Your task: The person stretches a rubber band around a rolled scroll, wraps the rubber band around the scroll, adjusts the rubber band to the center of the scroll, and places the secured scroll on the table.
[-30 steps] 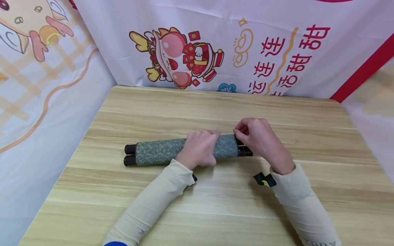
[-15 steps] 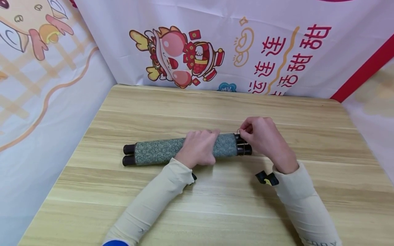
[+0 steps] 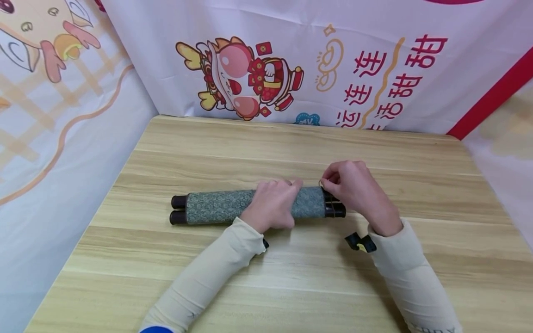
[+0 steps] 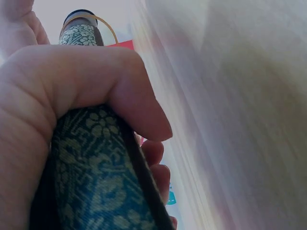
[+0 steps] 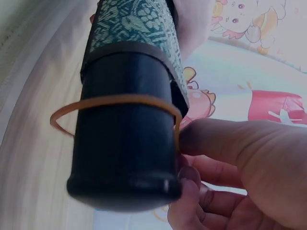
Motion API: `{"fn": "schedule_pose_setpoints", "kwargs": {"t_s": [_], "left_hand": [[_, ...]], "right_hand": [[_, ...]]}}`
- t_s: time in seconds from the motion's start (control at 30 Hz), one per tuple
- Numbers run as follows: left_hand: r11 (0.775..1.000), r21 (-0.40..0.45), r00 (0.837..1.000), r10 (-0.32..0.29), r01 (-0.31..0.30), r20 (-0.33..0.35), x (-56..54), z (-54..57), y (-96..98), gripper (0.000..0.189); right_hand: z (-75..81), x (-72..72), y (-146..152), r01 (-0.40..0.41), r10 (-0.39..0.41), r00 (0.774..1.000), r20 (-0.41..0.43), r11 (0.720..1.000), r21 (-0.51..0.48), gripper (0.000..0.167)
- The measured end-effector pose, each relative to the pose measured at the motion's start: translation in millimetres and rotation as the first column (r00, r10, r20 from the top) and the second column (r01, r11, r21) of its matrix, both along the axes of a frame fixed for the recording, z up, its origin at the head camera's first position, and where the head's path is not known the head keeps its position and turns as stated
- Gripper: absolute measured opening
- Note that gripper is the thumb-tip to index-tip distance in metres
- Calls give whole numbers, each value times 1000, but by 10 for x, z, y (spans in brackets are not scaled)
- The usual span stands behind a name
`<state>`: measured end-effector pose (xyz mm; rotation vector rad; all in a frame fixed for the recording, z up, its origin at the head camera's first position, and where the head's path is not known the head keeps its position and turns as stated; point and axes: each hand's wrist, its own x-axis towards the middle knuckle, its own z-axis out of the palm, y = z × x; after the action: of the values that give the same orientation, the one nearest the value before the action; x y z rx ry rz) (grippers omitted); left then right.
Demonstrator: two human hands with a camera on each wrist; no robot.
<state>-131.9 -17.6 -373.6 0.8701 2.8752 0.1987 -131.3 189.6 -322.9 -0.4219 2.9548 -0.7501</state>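
A rolled scroll in green patterned brocade lies across the table, with dark knobs sticking out in pairs at its ends. My left hand grips the roll right of its middle; the left wrist view shows the thumb bent over the brocade and fingertips on the far side. A thin tan rubber band loops loosely around the dark knob at the right end. Thumb and finger of my right hand pinch the band at its far side. Part of the right-end knobs is hidden by that hand.
The wooden table reaches back to a white printed cloth hanging behind it. More printed cloth hangs along the left side. Both forearms wear cream sleeves, and a black strap piece juts from the right cuff.
The scroll has shifted slightly right, its right end turning a little toward me, and my left hand has moved with it. My right hand stays near the right end, pinching the band.
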Motion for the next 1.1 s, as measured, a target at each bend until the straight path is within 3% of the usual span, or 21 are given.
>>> {"fn": "schedule_pose_setpoints", "kwargs": {"t_s": [0.3,0.63,1.1], "left_hand": [[1000,8,1000,-3,3,-9,22,-5,-12,76],[998,16,999,54,-54,-2,-37,31,-93,84],[987,69,989,144,-146,28,-154,122,-261,80]], "right_hand": [[55,62,-73,-62,63,997,53,998,-10,8],[81,132,-178,-77,78,996,43,997,-25,8],[70,208,-280,-76,77,997,32,996,-44,8]]}}
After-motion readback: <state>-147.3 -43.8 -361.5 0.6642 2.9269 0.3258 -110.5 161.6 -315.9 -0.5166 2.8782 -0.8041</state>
